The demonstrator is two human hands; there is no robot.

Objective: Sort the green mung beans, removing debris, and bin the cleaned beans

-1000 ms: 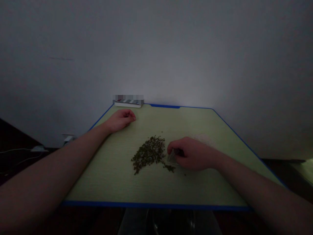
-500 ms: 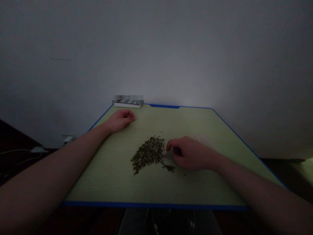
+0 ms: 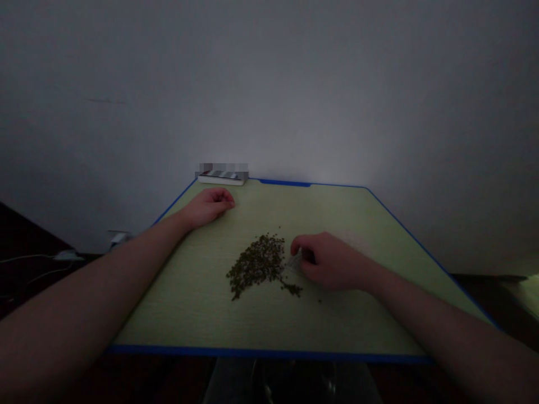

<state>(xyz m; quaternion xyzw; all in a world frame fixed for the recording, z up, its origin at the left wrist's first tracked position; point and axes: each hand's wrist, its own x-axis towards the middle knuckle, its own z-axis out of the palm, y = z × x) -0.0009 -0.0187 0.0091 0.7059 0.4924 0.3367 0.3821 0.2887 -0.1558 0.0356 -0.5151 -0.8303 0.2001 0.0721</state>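
Gripping, with the right hand [image 3: 322, 261], a thin clear piece [image 3: 294, 262], seemingly caught between thumb and curled fingers; too faint to tell whether sheet, scoop or bag. Probably almost weightless, smooth and a bit slippery, perhaps springy enough to buckle under a hard pinch; best held by the end nearest the palm, leaving the far edge free. Meeting, or nearly meeting, the right side of a heap of greenish grains [image 3: 256, 261] spread over the middle of the desk [image 3: 269, 325], with strays toward the near edge. Likely hard, light and apt to roll; easier to take hold of low from the side, in small lots. Showing dimly beyond the right wrist, toward the right edge: pale grains [image 3: 351, 238]. Resting near the left edge with the left hand [image 3: 209, 206], loosely curled; impossible to tell whether holding anything. Sitting at the far left corner: a white box [image 3: 221, 180].
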